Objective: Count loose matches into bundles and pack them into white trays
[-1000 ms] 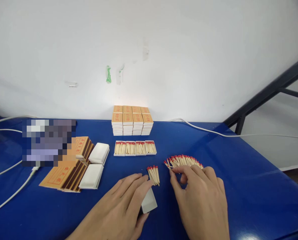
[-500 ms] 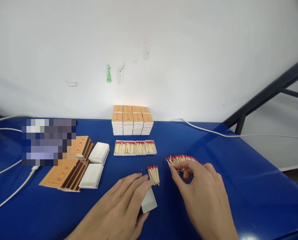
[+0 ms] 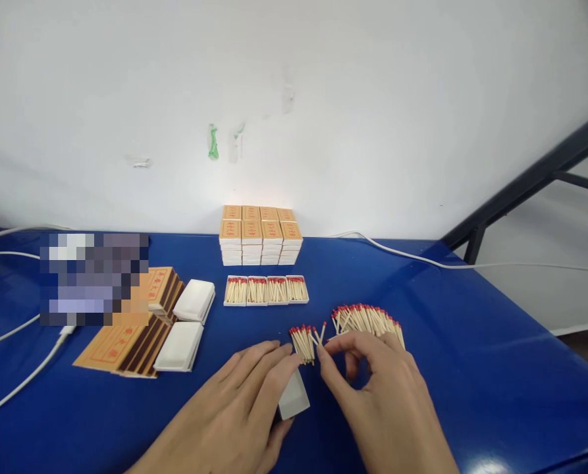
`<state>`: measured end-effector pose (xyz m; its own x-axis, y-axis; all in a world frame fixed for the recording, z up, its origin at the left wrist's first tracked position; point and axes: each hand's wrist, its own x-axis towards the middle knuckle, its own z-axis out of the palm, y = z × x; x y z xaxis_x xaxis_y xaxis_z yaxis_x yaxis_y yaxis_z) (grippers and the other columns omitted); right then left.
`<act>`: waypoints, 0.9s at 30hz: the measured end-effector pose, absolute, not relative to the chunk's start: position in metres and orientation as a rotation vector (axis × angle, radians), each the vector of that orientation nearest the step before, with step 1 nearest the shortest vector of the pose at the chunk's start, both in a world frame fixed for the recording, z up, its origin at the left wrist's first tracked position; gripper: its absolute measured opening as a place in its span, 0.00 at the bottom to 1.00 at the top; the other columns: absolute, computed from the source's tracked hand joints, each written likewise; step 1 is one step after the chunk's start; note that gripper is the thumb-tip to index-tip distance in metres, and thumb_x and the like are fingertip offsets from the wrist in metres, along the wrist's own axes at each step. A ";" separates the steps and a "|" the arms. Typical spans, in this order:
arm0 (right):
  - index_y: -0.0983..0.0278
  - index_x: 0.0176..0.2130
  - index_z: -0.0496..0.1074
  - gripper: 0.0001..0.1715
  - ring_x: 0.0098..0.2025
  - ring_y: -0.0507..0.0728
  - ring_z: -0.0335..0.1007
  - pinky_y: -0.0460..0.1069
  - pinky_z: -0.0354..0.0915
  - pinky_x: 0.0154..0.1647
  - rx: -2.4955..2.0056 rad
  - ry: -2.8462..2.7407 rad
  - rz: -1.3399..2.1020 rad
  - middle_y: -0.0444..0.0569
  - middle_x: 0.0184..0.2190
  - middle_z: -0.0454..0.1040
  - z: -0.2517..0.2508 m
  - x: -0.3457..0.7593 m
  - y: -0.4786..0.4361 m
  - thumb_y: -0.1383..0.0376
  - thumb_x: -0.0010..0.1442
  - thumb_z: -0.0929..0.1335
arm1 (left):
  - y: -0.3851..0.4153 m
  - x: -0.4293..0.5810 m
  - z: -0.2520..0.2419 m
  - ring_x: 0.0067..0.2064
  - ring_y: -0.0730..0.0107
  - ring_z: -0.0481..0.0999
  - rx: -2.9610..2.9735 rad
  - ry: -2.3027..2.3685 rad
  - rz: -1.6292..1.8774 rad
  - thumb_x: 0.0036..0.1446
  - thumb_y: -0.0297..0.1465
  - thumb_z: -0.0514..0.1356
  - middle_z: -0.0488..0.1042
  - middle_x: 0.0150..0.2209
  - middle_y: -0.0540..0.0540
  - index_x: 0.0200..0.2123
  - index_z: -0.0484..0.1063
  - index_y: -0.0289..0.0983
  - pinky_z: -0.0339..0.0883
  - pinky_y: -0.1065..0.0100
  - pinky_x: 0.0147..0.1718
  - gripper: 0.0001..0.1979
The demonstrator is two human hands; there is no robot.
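Observation:
My left hand (image 3: 239,401) is closed around a small white matchbox tray (image 3: 296,398), with the thumb at its near end and fingers over its far end. The part of the tray's inside that shows has nothing in it. Just past my left fingertips lies a small bunch of red-tipped matches (image 3: 301,343). Thumb and forefinger of my right hand (image 3: 380,388) pinch a couple of matches (image 3: 322,334) at the right side of that bunch. Beyond my right knuckles a larger fan of matches (image 3: 367,319) is spread on the blue table (image 3: 496,368), its near part hidden by the hand.
Four-wide stacked matchboxes (image 3: 261,234) stand against the wall. In front of them sits a row of match-filled trays (image 3: 267,291). To the left are stacked white trays (image 3: 180,345), orange matchbox sleeves (image 3: 113,342) and a blurred-out object (image 3: 93,280) with a cable (image 3: 22,388).
My right hand has moved left from the large fan of matches to the small bunch, bringing a couple of matches in its pinch. My left hand stays on the tray.

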<state>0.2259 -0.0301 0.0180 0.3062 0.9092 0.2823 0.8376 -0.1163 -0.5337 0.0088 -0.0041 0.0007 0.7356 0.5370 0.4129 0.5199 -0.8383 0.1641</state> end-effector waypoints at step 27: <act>0.55 0.33 0.79 0.18 0.36 0.62 0.69 0.58 0.62 0.41 -1.935 -1.575 0.179 0.44 0.27 0.74 0.020 0.225 -0.025 0.49 0.70 0.70 | -0.001 0.009 0.001 0.67 0.49 0.80 2.951 0.865 0.656 0.69 0.21 0.54 0.77 0.67 0.34 0.71 0.62 0.28 0.80 0.51 0.61 0.28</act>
<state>0.2251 -0.0247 0.0198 0.2763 0.9205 0.2764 0.8351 -0.0876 -0.5430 0.0090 -0.0015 0.0007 0.7617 0.5156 0.3925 0.5168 -0.8487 0.1119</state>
